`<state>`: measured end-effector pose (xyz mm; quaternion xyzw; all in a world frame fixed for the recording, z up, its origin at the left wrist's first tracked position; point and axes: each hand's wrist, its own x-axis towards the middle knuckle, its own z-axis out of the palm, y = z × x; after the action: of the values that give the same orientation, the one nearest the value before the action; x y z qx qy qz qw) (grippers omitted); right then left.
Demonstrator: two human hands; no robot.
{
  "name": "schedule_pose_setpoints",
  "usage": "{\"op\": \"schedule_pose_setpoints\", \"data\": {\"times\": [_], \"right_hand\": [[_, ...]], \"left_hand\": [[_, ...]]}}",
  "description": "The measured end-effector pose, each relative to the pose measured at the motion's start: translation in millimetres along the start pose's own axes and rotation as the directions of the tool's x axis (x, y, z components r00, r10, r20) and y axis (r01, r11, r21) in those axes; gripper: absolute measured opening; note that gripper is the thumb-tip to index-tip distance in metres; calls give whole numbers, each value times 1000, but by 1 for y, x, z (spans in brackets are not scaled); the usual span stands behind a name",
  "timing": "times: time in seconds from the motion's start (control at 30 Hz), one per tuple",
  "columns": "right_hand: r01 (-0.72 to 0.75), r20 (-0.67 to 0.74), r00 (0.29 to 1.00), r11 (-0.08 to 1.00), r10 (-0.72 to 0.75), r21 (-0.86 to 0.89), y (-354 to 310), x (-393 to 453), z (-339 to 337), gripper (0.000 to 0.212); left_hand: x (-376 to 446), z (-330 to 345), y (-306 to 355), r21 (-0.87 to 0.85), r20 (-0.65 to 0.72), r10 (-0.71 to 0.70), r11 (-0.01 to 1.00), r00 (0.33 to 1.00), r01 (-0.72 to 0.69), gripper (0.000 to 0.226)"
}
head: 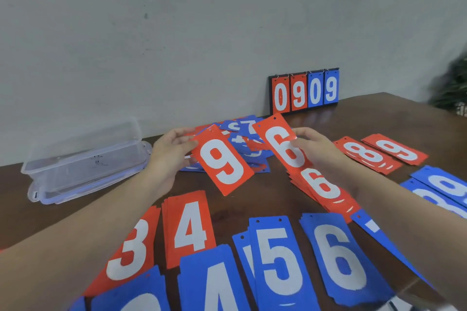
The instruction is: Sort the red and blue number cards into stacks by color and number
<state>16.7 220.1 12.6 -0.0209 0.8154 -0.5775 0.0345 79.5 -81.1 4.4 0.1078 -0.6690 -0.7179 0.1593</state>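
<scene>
Far left, mid frame: clear plastic box (pixel 83 151) sitting on its lid (pixel 50 197), no label readable, on the brown table (pixel 265 199).

Lower left: red stack w/ "3" (pixel 131 250) on top, partly under the left forearm; just right of it, red stack "4" (pixel 189 227). Bottom edge: blue stack (pixel 136 295), digit cut off, can't tell which; then blue "4" (pixel 214 283), blue "5" (pixel 278 260), blue "6" (pixel 338 257).

Center: left hand (pixel 171 151) holds a red "9" card (pixel 222 161) lifted off the table, thumb on its upper left edge, fingers behind it. Behind both hands, upper center, a loose pile of mixed red/blue cards (pixel 242 134); only bits of digits show, a "7" and maybe a "5".

Right of center: right hand (pixel 313 149) pinches a red "6" card (pixel 283 144), thumb across the digit, card tilted over the red "6" stack (pixel 321 187) that lies just below it.

Against the wall, upper right of center: upright flip scoreboard (pixel 304 89) reading "0 9 0 9", two red then two blue, hung on rings.

Right: red "8" stack (pixel 366 156), red stack (pixel 396 149) reading "6" or "9" upside down, can't tell. Below them, blue "8" stacks (pixel 444 189), cut by the frame edge. Blue card (pixel 371 227) under the right forearm, digit hidden. Far right edge: blurred dark plant (pixel 452 86).
</scene>
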Motion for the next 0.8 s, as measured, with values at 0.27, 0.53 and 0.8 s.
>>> {"op": "schedule_pose_setpoints", "data": {"times": [0.27, 0.53, 0.8], "right_hand": [[-132, -143, 981, 991, 130, -6, 34, -3, -78, 26], [-129, -71, 990, 979, 119, -156, 69, 1, -88, 38], [33, -14, 998, 750, -56, -661, 76, 2, -58, 37]], "left_hand": [[-2, 75, -11, 4, 137, -34, 999, 990, 34, 19], [2, 110, -19, 62, 181, -80, 996, 980, 70, 20], [0, 107, -21, 92, 177, -90, 993, 980, 74, 19]]}}
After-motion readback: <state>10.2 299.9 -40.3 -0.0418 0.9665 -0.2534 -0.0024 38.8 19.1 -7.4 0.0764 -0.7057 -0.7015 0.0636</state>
